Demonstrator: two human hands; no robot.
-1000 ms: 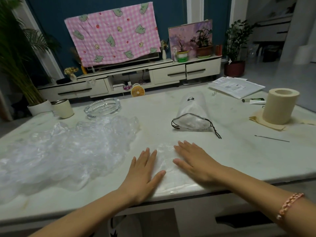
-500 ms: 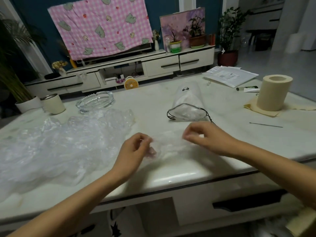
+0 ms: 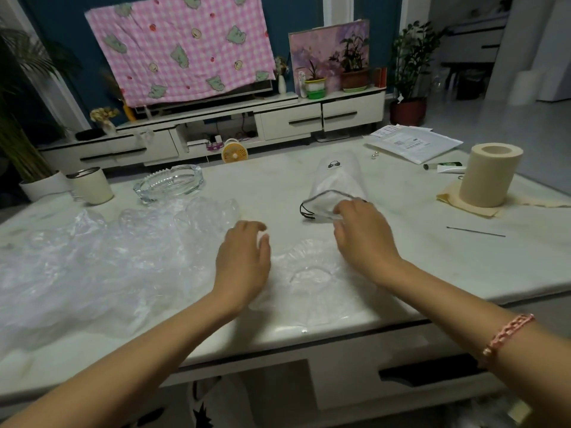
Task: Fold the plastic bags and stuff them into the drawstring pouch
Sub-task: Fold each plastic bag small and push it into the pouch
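Plastic bag (image 3: 309,273) between left fingers (image 3: 255,227), right fingers (image 3: 344,211)

The left arm (image 3: 133,356) and right arm (image 3: 457,307) are bare as far as the frame shows, and so are the left hand (image 3: 242,264) and right hand (image 3: 363,239). A thin pink bracelet (image 3: 506,333) of small knotted links goes round the right arm, at the lower right of the frame, with a pale bead at one end.

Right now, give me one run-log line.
left hand: curled over clear plastic bag, grip unclear | right hand: curled near drawstring pouch mouth, contact unclear | bag pile: table, left side
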